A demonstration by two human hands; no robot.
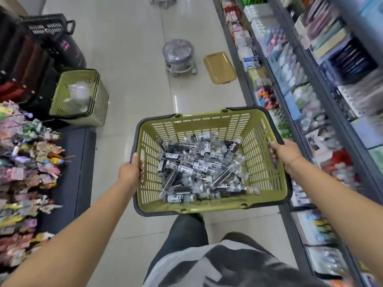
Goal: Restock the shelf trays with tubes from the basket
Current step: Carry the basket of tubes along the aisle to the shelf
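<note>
I carry an olive-green plastic basket (263, 172) with a dark rim in front of me, above the aisle floor. Several clear tubes (199, 166) with dark contents and white labels lie piled in its bottom. My left hand (131, 171) grips the basket's left rim, thumb on top. My right hand (285, 153) grips the right rim, fingers curled over the edge. The shelf (315, 83) with stocked trays of small goods runs along the right side, blurred.
A stack of green baskets (80, 98) stands at the left, beside black baskets (47, 30). A round stool on castors (179, 56) and a tan tray (219, 67) are on the floor ahead. A display of colourful trinkets (24, 168) fills the left.
</note>
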